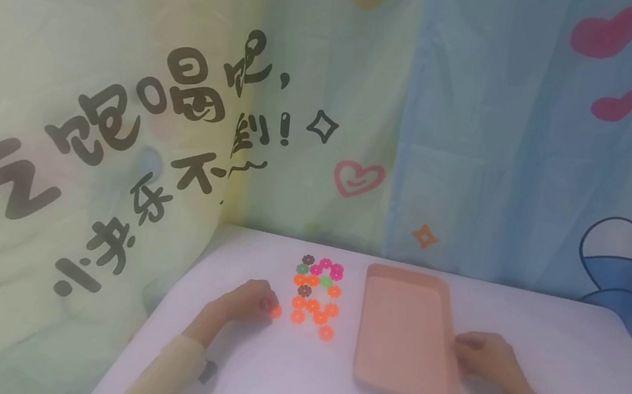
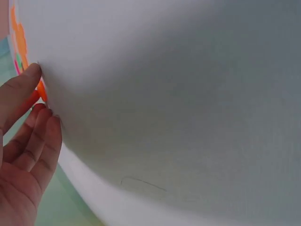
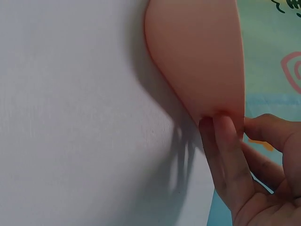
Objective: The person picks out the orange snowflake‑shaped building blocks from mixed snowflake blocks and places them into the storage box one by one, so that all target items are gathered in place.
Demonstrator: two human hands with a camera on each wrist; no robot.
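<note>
An orange flower-shaped plastic piece [image 1: 275, 312] sits at the fingertips of my left hand [image 1: 249, 301], left of the other pieces. In the left wrist view the orange piece [image 2: 42, 91] shows edge-on between thumb and fingers of the left hand [image 2: 28, 136], which pinch it close to the table surface. To the right, a shallow pink tray [image 1: 405, 342] has nothing in it. My right hand [image 1: 489, 358] grips the tray's right rim. From the right wrist, the hand [image 3: 249, 169] has fingers against the tray's outer wall [image 3: 197, 56] and the thumb at its rim.
Several flower-shaped pieces lie loosely grouped left of the tray: orange ones [image 1: 320, 318], pink ones [image 1: 336, 271], green ones [image 1: 325, 281] and brown ones [image 1: 304, 291]. A white-covered table [image 1: 268, 377] carries everything. Printed curtains [image 1: 330, 92] hang behind it and on the left.
</note>
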